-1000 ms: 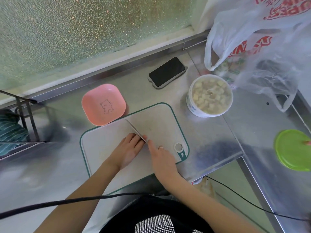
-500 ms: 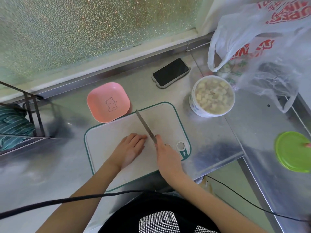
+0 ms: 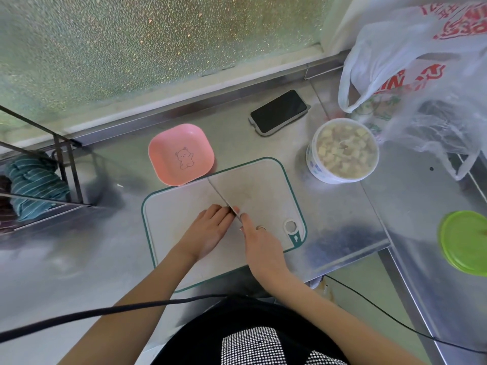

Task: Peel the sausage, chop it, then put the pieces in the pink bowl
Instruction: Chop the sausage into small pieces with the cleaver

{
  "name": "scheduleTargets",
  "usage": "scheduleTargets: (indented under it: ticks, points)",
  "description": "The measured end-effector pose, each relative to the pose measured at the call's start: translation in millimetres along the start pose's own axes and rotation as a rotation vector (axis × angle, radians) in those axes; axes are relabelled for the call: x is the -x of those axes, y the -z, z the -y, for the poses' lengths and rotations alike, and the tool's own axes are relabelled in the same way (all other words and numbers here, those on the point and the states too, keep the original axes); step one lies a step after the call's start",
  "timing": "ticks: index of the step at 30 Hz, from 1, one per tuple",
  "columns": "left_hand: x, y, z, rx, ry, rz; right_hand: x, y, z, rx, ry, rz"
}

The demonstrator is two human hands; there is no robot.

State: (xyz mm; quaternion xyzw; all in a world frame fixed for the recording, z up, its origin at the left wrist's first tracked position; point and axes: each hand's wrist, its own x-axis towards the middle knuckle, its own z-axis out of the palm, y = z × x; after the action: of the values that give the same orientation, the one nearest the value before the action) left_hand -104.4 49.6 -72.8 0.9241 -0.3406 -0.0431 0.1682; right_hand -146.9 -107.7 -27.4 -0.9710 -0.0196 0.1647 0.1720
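A white cutting board with a green rim lies in front of me. My left hand presses down on the board, covering most of the sausage; only a pink end shows by my fingertips. My right hand grips a knife whose blade lies low across the board, right beside my left fingertips, its tip pointing toward the pink bowl. The bowl, square with a bear drawing, stands empty just beyond the board's far left corner.
A white tub of cubed food sits right of the board. A black phone lies behind it. A plastic bag fills the far right, a green lid lies at the right edge, and a wire rack with a striped cloth stands left.
The knife was lifted half a second ago and has come back down onto the board against my left fingertips. My left hand stayed in place.
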Motion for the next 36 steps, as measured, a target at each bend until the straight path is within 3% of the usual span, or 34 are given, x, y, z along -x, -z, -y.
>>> scheduleTargets:
  ticks: [5, 11, 24, 36]
  points:
    - [0, -2, 0, 0.000, 0.002, 0.002, -4, -6, -3, 0.156, 0.002, -0.030]
    - [-1, -6, 0, -0.010, 0.011, 0.017, 0, 0, -3, 0.004, -0.022, 0.131]
    - [2, -3, 0, -0.068, 0.033, -0.052, -4, 14, -14, -0.081, -0.147, 0.101]
    - [11, -2, -5, -0.088, 0.050, -0.012, 2, 5, -5, -0.155, -0.057, 0.090]
